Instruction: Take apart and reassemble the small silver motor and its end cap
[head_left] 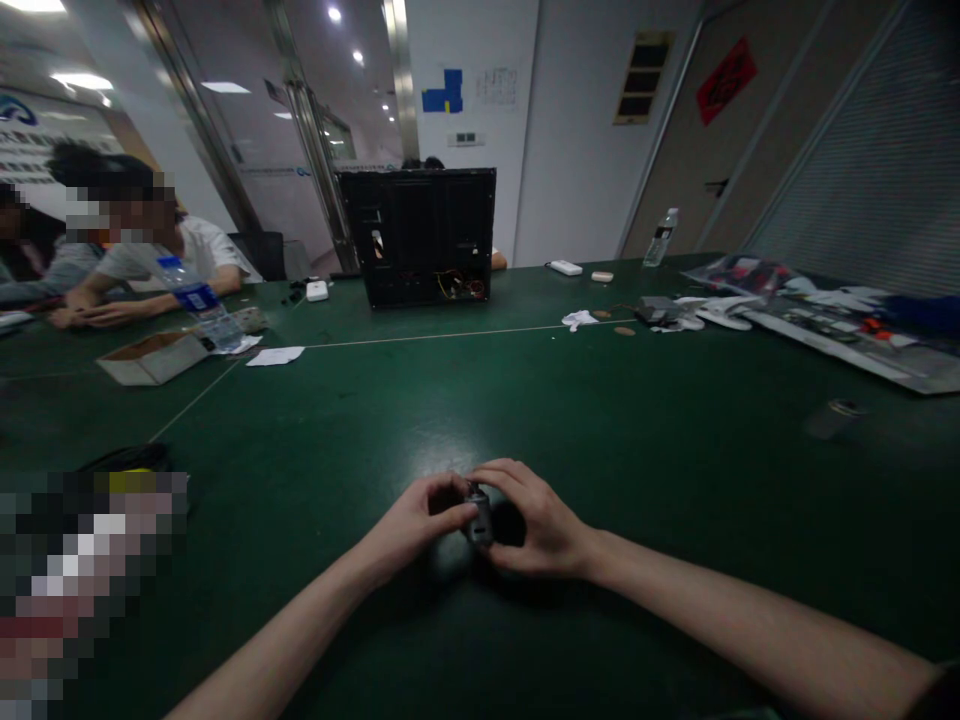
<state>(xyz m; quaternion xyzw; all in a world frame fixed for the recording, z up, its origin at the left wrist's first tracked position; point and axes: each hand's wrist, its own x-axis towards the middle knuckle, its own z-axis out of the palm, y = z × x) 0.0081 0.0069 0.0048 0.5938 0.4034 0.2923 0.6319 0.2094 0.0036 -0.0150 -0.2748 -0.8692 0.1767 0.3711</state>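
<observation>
Between my two hands stands a small dark grey cylinder [480, 527], which looks like a small electric motor with a slot in its side and a narrow end on top. My left hand [420, 520] pinches it from the left, thumb across its front and fingers curled behind. On the other side my right hand [540, 520] curves round it, fingertips at the top and thumb low at the base. The fingers hide part of its top and back.
A green table [360, 410] spreads around. A black open-backed case [427, 235] stands opposite. To the left are a water bottle [199, 305], a cardboard box [154, 358] and a seated person [161, 250]. Right, a grey cylinder [834, 418] lies near a cluttered board [862, 335].
</observation>
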